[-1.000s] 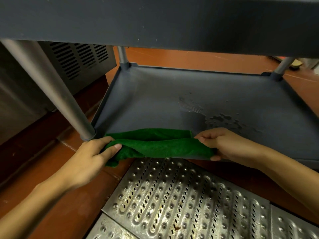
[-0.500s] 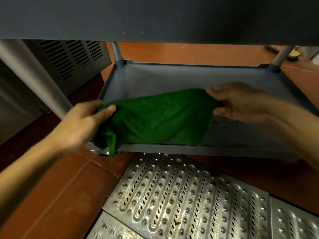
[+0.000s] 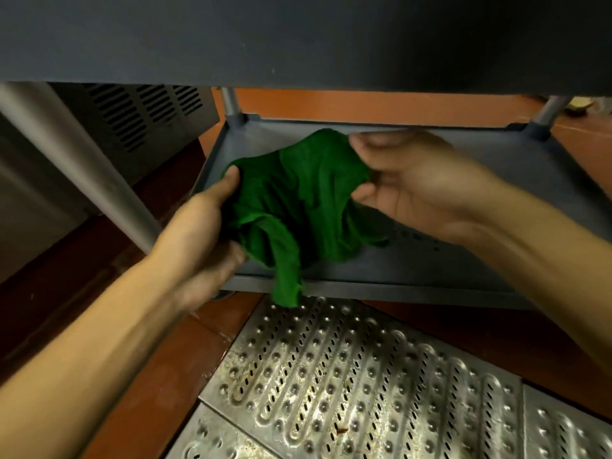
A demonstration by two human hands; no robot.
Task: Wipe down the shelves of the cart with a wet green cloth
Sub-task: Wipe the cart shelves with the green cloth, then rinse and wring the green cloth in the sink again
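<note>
A green cloth (image 3: 298,200) hangs bunched between both hands above the cart's dark grey lower shelf (image 3: 496,180). My left hand (image 3: 205,233) grips its left side, with the thumb on top. My right hand (image 3: 417,183) holds the cloth's upper right part, fingers curled round the fabric. One corner of the cloth dangles past the shelf's front rim (image 3: 397,289). Dark wet spots show on the shelf just right of the cloth. The upper shelf (image 3: 298,38) fills the top of the view.
A grey metal cart leg (image 3: 76,160) slants at the left, two more legs stand at the back. A vented metal appliance (image 3: 142,117) sits left of the cart. Perforated steel drain grates (image 3: 347,385) lie on the red tile floor below.
Both hands lifted the cloth off the shelf's front edge and drew closer together. The cloth went from spread flat to bunched, and my right hand moved up toward the back of the shelf.
</note>
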